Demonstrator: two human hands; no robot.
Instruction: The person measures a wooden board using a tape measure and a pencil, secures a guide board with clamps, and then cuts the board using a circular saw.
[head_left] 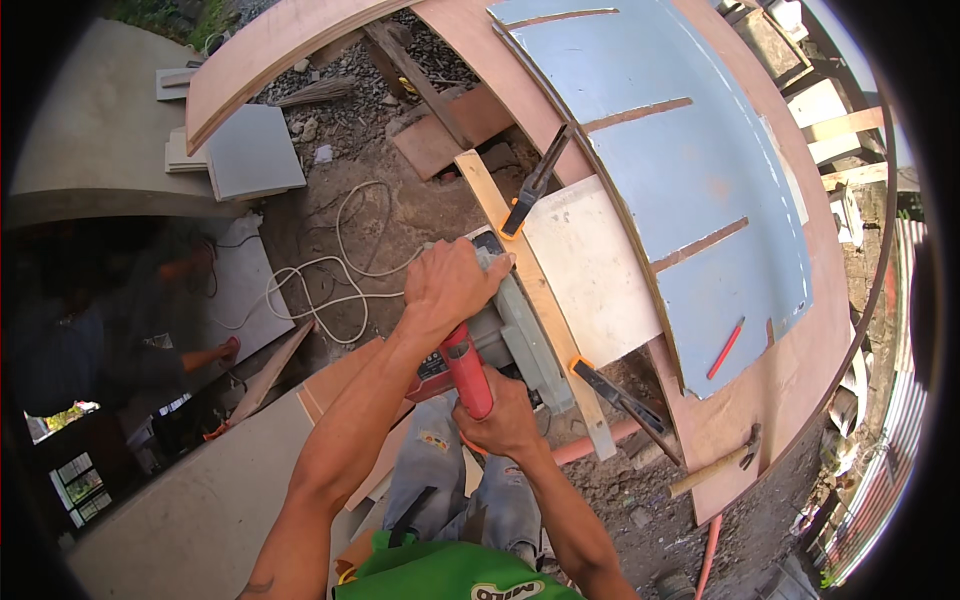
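My right hand (497, 412) is wrapped round the red rear handle of a circular saw (488, 340) with a grey base plate. My left hand (452, 283) lies over the front end of the saw, its fingers curled down on it and partly hidden. Along the plate's right side runs a wooden strip (535, 290). Two black clamps with orange pads, the far clamp (530, 190) and the near clamp (620, 397), hold this strip on a white board (590, 270). The blade is out of sight.
A blue slotted panel (670, 180) lies on a large plywood sheet (725, 440), with a red pencil (726, 347) and a hammer (715, 468) nearby. A white cord (345, 262) loops across the dirt. At left, another person's hand (228, 349) touches a pale board.
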